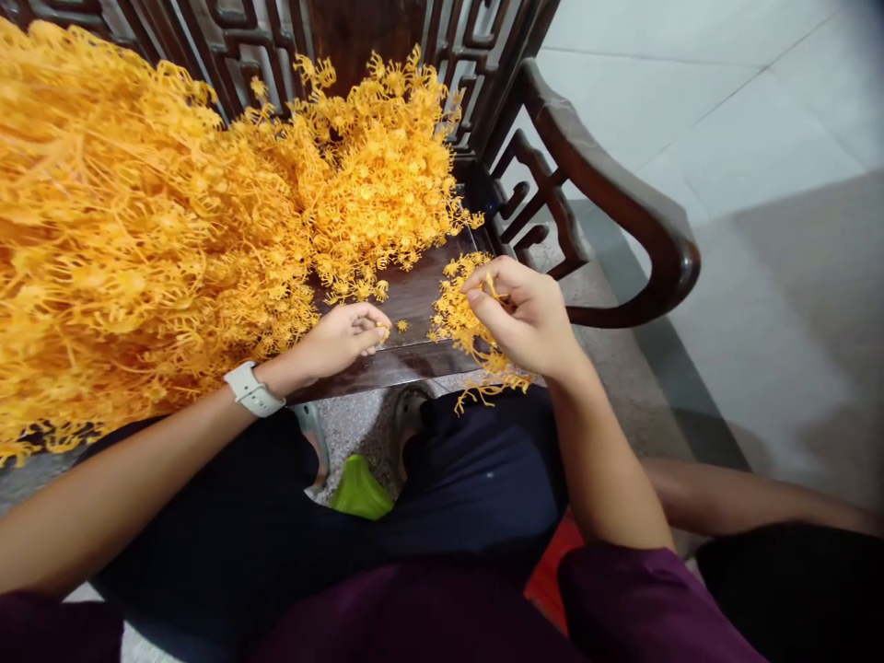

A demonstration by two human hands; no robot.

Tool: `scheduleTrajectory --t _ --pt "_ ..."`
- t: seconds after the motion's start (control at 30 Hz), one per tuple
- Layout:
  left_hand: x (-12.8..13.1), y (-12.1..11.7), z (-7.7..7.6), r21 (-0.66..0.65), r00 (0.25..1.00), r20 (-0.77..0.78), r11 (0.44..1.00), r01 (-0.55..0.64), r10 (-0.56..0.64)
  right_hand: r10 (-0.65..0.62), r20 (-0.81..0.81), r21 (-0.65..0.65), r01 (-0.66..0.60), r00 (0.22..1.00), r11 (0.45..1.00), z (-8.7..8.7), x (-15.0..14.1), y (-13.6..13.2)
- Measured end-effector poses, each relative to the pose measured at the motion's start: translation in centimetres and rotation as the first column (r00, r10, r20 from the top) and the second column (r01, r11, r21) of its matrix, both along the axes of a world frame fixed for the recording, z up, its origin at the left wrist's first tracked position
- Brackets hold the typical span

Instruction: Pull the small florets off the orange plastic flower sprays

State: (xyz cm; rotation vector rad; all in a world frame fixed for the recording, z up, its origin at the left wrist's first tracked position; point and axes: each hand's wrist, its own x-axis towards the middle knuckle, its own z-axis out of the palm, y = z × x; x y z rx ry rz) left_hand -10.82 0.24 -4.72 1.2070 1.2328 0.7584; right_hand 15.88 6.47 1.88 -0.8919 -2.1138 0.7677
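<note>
My left hand, with a pale watch band on its wrist, is closed in a pinch on a small yellow plastic flower piece. One loose yellow flower piece lies on the dark wood just right of those fingertips. My right hand is closed, with a thin yellow plastic stem showing between thumb and fingers. The rest of what it holds is hidden. Beneath and beside this hand lies a small heap of yellow flower pieces, some strands hanging over the seat edge near my knee.
A large mass of yellow plastic sprays covers the left of the carved wooden bench. Its curved armrest stands at the right. A bright green object is between my feet. Another person's limb shows at right.
</note>
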Motion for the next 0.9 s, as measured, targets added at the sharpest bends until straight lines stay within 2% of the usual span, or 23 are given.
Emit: scheduleTrajectory --t 0.1,0.2,0.27,0.33,0.4,0.47,0.57,0.67,0.8,0.9 --pt "1.3 0.2 -3.1 -0.149 0.994 -0.009 0.983 -0.109 0.109 0.031 0.018 -0.033 -0.031 0.999 0.999 0.1 0.3 0.0" --pt "2.7 0.3 -4.9 -0.208 0.992 0.011 0.971 -0.122 0.127 0.058 0.055 -0.059 -0.055 0.997 0.997 0.1 0.4 -0.3" --pt "3.3 0.3 -5.1 -0.222 0.991 0.089 0.972 -0.075 0.097 0.068 0.087 -0.069 -0.062 0.994 0.996 0.0 0.5 -0.5" --pt "3.5 0.3 -5.1 -0.215 0.987 0.161 0.976 0.019 0.016 0.077 0.107 -0.076 -0.069 0.991 0.995 -0.2 0.6 -0.5" --pt "3.4 0.2 -5.1 -0.213 0.986 0.144 0.971 0.112 -0.082 0.086 0.106 -0.088 -0.077 0.991 0.993 -0.5 0.7 -0.5" --pt "3.3 0.0 -5.0 -0.226 0.988 0.067 0.962 0.152 -0.14 0.097 0.089 -0.102 -0.088 0.991 0.991 -0.6 0.8 -0.4" --pt "3.5 -0.6 -4.1 -0.123 0.976 0.064 0.969 0.213 -0.207 0.132 0.015 -0.155 -0.128 0.991 0.98 -0.5 0.5 -0.3" --pt "4.3 -1.3 -1.7 0.073 0.955 0.157 0.967 0.242 -0.251 0.172 -0.107 -0.248 -0.194 0.979 0.949 -0.1 -0.1 -0.6" --pt "4.7 -1.7 1.7 0.144 0.963 0.218 0.981 0.128 -0.157 0.212 -0.242 -0.354 -0.29 0.947 0.889 0.3 -0.9 -1.1" --pt "4.0 -1.8 3.1 0.113 0.965 0.25 0.992 0.048 -0.075 0.212 -0.305 -0.369 -0.321 0.928 0.872 0.2 -1.3 -1.3"
